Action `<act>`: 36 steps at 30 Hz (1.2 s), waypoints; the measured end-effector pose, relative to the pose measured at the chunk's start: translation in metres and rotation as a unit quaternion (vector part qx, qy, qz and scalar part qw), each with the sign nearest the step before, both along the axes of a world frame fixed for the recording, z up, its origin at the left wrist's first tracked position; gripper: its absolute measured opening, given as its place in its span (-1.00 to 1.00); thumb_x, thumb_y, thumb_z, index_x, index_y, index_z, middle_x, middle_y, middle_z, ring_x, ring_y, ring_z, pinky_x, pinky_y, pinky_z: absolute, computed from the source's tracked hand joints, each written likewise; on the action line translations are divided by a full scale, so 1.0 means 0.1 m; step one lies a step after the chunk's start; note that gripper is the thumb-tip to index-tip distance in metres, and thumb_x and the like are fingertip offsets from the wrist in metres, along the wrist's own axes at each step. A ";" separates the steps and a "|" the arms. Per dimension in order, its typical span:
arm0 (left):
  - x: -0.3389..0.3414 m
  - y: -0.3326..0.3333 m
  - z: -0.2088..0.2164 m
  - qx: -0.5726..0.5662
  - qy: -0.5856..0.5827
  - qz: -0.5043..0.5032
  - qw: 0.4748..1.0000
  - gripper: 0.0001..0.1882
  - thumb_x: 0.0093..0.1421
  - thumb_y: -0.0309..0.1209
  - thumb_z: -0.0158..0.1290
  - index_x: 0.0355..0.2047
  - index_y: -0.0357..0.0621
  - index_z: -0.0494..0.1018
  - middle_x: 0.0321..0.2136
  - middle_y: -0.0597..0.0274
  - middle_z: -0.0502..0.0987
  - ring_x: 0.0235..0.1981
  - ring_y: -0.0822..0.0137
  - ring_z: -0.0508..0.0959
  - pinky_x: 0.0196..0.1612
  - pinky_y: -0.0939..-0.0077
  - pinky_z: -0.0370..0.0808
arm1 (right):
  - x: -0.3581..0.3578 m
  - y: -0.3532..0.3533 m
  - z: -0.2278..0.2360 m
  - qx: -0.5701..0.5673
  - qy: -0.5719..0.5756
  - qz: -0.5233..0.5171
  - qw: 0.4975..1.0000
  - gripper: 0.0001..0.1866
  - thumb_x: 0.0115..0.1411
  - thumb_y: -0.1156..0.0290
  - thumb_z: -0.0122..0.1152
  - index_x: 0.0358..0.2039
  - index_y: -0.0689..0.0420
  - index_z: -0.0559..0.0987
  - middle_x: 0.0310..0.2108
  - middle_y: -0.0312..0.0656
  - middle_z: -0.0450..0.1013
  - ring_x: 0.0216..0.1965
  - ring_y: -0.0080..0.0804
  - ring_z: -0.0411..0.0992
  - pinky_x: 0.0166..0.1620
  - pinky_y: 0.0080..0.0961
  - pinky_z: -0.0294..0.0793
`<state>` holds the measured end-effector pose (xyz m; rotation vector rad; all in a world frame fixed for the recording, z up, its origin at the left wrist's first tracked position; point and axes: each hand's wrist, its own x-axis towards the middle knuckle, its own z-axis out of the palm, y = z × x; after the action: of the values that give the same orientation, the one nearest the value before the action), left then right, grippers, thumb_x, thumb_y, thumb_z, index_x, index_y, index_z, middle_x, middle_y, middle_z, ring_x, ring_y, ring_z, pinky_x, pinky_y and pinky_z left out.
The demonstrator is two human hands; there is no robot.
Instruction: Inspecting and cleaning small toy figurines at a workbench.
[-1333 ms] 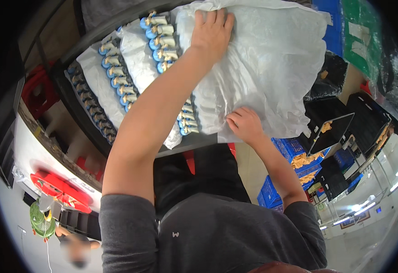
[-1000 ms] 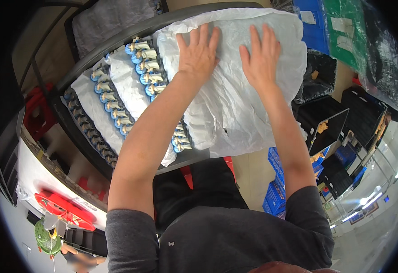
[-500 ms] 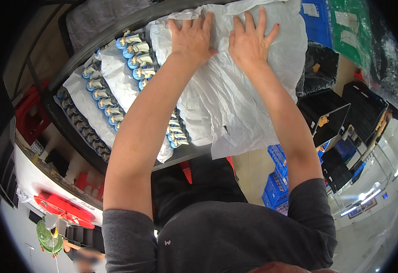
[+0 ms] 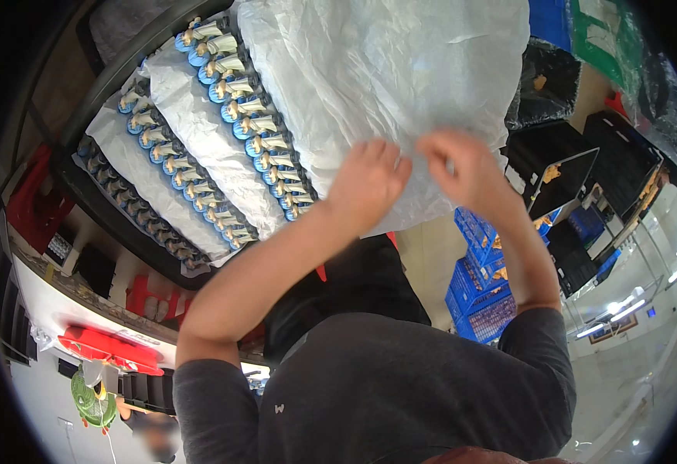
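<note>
My left hand [image 4: 369, 182] is over the near part of a large white paper sheet [image 4: 315, 54], its fingers curled in; whether they pinch the paper is hidden. Beside it, my right hand [image 4: 466, 174] is slightly blurred, with thumb and fingers bent round into a loop; anything in them cannot be made out. The wrinkled sheet covers the right part of a black tray [image 4: 106, 85]. Left of it lie rows of small figurines [image 4: 249, 126] with blue heads and pale bodies, with white paper strips [image 4: 199, 124] between the rows.
Black crates [image 4: 555, 182] with orange-brown pieces stand to the right, near blue mesh crates [image 4: 477, 298] on the floor. A black-lined bin [image 4: 543, 85] is at the tray's right. Red stools [image 4: 40, 205] stand at the left. Another person [image 4: 153, 433] is at lower left.
Both hands have drawn back toward me from the far part of the sheet, and their spread fingers have curled. More of the figurine rows now shows. The tray appears higher in the view.
</note>
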<state>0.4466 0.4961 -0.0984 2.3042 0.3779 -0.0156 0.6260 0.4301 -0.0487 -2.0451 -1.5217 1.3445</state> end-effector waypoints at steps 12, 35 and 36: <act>-0.10 -0.84 -0.62 0.077 0.148 -0.085 0.982 -0.86 -0.06 -0.41 0.01 -0.48 -0.15 0.49 -0.39 0.16 0.40 -0.32 0.22 0.42 -0.31 0.37 0.38 | -0.17 -0.88 -0.65 -0.045 -0.142 0.081 0.985 -0.76 0.00 0.52 0.09 -0.25 0.16 0.48 -0.26 -0.14 0.39 -0.12 -0.15 0.33 -0.12 -0.31 0.40; -0.44 -0.54 -0.07 -0.089 -0.051 0.078 0.992 -0.82 -0.06 -0.48 0.04 -0.38 -0.21 0.43 -0.46 0.21 0.42 -0.48 0.21 0.46 -0.34 0.43 0.40 | -0.57 -0.63 0.08 -0.017 -0.069 0.008 0.997 -0.87 0.04 0.37 0.15 -0.46 0.16 0.48 -0.48 -0.16 0.39 -0.44 -0.20 0.40 -0.37 -0.29 0.38; -0.60 -0.54 0.01 -0.128 -0.059 0.104 0.985 -0.78 -0.07 -0.51 0.07 -0.34 -0.21 0.42 -0.45 0.21 0.41 -0.49 0.19 0.45 -0.36 0.40 0.40 | -0.64 -0.69 0.16 -0.051 -0.010 -0.006 0.999 -0.87 0.04 0.37 0.15 -0.45 0.15 0.49 -0.51 -0.15 0.39 -0.46 -0.19 0.40 -0.39 -0.28 0.37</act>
<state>0.3862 0.4424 -0.0972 1.9930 0.5233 0.1663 0.5622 0.3611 -0.0328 -2.1300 -1.4747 1.4298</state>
